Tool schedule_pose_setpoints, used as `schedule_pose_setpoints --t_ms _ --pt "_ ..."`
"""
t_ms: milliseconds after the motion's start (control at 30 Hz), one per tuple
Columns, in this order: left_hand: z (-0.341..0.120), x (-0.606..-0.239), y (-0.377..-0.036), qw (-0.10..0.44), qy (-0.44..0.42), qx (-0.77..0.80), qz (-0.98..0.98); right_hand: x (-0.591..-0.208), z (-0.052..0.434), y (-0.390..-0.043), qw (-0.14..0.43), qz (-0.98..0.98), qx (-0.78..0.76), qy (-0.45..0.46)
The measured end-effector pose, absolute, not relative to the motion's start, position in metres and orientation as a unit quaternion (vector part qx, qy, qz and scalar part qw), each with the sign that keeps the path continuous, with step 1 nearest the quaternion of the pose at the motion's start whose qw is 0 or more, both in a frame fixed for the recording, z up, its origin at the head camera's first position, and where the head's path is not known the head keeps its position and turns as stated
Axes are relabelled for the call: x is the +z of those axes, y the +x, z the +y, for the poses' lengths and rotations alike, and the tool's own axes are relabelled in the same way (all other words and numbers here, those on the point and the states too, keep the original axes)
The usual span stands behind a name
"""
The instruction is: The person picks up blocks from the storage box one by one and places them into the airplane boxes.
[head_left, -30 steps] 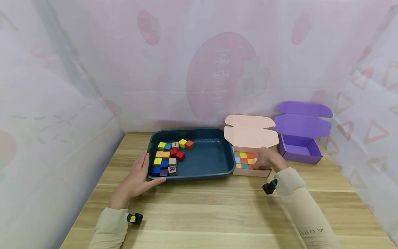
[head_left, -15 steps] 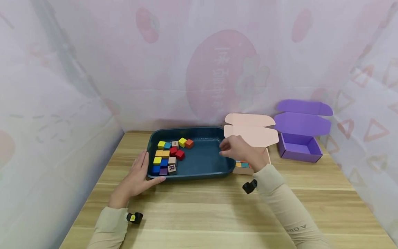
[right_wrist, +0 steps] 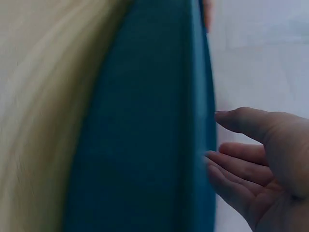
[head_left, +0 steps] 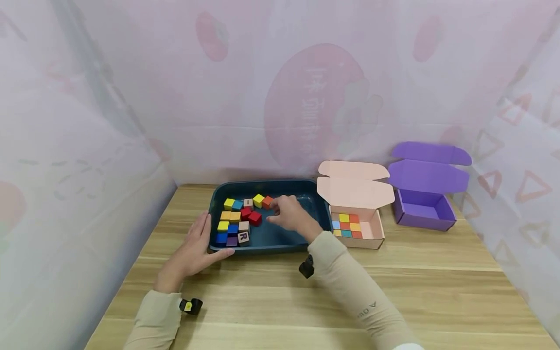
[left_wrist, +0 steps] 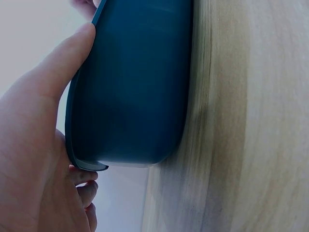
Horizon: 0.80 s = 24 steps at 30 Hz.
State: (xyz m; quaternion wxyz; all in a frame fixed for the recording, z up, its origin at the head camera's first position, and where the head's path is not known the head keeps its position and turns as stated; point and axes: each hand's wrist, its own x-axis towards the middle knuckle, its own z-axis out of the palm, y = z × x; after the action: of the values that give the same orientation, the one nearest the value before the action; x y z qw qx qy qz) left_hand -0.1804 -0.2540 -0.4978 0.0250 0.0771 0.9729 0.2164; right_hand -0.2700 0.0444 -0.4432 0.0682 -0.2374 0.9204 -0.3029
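Right hand (head_left: 292, 217) hovers spread over the tray (head_left: 302, 238), hiding blocks at its ten o'clock; left hand (head_left: 195, 245) steadies the rim, grip flat.

On the bench (head_left: 306, 301) stood a tray (head_left: 302, 238), with blocks (head_left: 238, 218) gathered in its left half. The left hand (head_left: 192, 250) rested against the tray's front left corner; the right hand (head_left: 290, 216) hung over its middle, just right of the blocks. Right of the tray sat an open box (head_left: 376, 233) holding more blocks, then a second open box (head_left: 422, 209) farther right.
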Motion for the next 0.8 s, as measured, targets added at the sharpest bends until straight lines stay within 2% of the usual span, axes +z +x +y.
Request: schedule_pose_setpoints --t_ms 467,800 --pt "-0.254 -0.497 -0.180 0.027 0.079 0.216 0.973 -0.484 -0.014 -0.275 0.026 0.953 -0.266 -0.146" --pt "-0.253 -0.496 -0.180 0.032 0.077 0.217 0.973 -0.489 -0.011 -0.278 0.011 0.945 -0.282 -0.166"
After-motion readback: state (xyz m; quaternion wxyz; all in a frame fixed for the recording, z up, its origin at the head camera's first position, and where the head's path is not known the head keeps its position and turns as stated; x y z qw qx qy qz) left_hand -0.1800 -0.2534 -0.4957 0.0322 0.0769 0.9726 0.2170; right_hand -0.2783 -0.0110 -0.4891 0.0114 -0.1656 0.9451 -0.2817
